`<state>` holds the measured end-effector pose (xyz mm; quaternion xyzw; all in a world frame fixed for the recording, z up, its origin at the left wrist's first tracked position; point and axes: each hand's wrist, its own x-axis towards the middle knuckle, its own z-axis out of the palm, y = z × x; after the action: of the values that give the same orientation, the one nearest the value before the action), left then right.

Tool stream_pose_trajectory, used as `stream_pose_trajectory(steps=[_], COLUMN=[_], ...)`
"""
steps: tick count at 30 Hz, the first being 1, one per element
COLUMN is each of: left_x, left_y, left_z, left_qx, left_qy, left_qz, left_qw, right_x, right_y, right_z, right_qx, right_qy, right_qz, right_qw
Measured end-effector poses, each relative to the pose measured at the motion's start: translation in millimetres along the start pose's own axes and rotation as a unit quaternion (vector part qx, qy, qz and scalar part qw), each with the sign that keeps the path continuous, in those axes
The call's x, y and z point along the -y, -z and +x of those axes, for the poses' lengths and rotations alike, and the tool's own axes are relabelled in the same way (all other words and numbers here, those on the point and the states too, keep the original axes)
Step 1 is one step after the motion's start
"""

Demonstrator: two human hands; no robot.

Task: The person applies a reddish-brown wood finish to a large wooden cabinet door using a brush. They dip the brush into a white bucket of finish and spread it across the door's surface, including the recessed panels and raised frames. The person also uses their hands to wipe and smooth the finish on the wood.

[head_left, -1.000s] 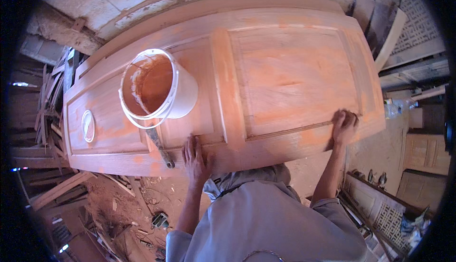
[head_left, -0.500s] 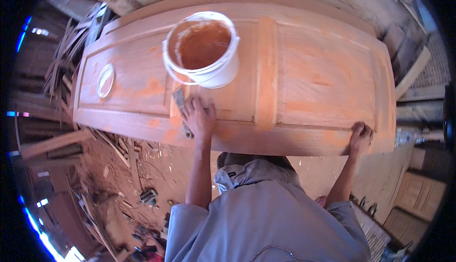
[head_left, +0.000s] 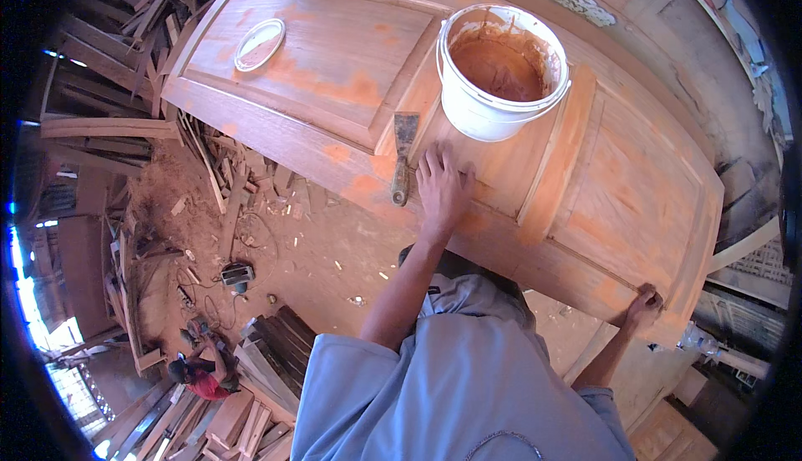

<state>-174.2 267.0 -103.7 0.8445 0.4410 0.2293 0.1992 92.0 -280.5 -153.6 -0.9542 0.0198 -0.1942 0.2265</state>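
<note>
A panelled wooden door with orange filler smears lies flat before me. My left hand rests on it, fingers apart and holding nothing. Just left of those fingers lies a putty knife, its blade pointing away from me. Beyond the hand, a white bucket of reddish-brown filler stands on the door. My right hand is at the door's near edge on the right, its fingers curled; whatever they hold, if anything, is hidden. A round white lid with some filler on it sits on the left panel.
Scrap wood and shavings litter the earth floor on the left. A dark power tool with a cord lies there. Farther off, a person in red crouches by stacked timber. A wall runs behind the door.
The view has turned, so the door now slants down to the right. My left hand, earlier over the putty knife's handle, is now beside it, leaving the knife uncovered.
</note>
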Motion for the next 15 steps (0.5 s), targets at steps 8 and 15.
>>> stream_pose_trajectory(steps=[8,15], left_x=[-4,-5], left_y=[-4,-2], left_z=[-7,-6], left_qx=[0.014,0.022], left_qy=[0.001,-0.011], left_qz=[0.007,0.035], left_qw=[1.0,0.999], right_x=[8,43], right_y=[-4,9], right_z=[-9,-14], right_qx=[-0.055,-0.016], right_qy=[0.063,-0.014], right_qz=[-0.155,-0.157], right_qw=[0.984,0.987])
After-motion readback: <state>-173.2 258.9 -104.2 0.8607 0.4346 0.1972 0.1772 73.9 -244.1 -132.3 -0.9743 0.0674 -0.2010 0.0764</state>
